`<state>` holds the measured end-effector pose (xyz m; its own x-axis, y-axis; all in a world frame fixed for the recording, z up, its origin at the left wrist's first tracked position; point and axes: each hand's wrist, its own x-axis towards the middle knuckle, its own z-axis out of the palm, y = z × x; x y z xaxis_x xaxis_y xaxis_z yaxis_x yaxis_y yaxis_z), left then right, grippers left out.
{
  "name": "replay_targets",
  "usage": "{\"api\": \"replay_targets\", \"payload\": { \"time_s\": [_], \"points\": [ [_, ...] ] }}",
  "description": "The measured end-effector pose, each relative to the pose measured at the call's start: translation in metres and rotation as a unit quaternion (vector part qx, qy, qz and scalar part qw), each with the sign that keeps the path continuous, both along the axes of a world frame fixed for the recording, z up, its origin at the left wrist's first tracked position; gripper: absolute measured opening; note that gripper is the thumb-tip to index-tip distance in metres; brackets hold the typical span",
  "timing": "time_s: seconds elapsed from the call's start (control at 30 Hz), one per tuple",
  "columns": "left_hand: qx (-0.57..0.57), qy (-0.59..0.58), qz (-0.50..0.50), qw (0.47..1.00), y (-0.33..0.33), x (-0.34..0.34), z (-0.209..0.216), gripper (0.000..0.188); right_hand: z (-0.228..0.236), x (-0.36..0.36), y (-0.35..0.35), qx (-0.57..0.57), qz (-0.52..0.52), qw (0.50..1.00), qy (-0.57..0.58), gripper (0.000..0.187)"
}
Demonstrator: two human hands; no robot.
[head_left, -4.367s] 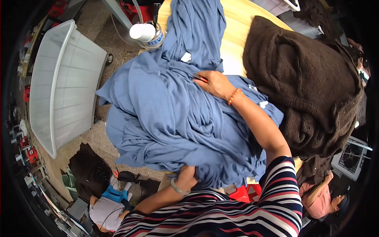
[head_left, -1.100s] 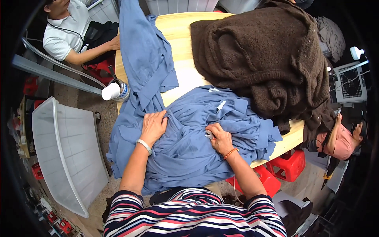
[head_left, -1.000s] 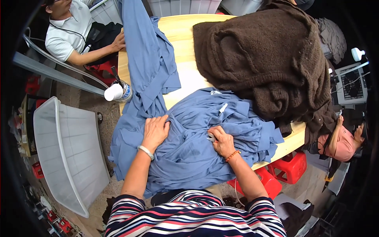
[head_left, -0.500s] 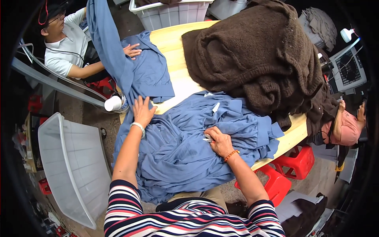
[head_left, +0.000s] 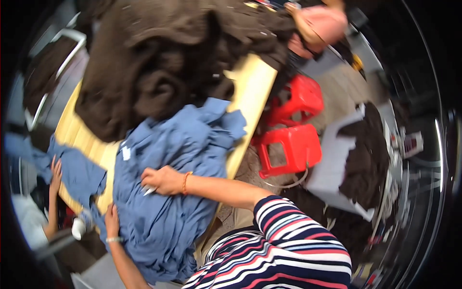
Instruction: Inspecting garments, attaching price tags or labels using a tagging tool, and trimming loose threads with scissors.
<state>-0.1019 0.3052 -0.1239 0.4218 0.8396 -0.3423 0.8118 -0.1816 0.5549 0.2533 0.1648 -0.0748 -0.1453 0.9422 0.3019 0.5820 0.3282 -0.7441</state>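
A heap of blue knit garments (head_left: 178, 159) lies rumpled on the wooden table in front of me. My right hand (head_left: 165, 180) is closed over the heap, with a small white pointed tool (head_left: 149, 190) sticking out below its fingers; the rest of that tool is hidden. At the heap's left edge, my left hand (head_left: 112, 222) rests on the blue cloth with its fingers extended close together, slightly blurred. A white label (head_left: 126, 152) shows on the garment near the table's bare strip.
A large dark brown knit pile (head_left: 159, 62) covers the table's far part. Another person's hand (head_left: 56, 171) touches blue cloth (head_left: 79, 168) at left, near a white cup (head_left: 79, 227). Red stools (head_left: 308, 149) and a grey bin (head_left: 332, 168) with brown cloth stand at right.
The view has swung right, bringing the stools and bin further in. My left hand's spread fingers have come together by the heap's edge. My right hand still grips the white tool.
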Motion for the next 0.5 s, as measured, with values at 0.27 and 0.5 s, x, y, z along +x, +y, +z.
{"api": "replay_targets", "payload": {
  "time_s": [0.27, 0.5],
  "points": [
    [0.117, -0.066, 0.06, 0.989, -0.004, 0.062, 0.067, 0.045, 0.042, 0.135, -0.175, 0.006, -0.367, 0.919, 0.144, 0.012],
    [0.268, 0.001, -0.192, 0.944, -0.135, 0.282, 0.129, 0.036, -0.165, 0.308, -0.416, -0.298, -0.697, 0.627, 0.177, 0.045]
  ]
}}
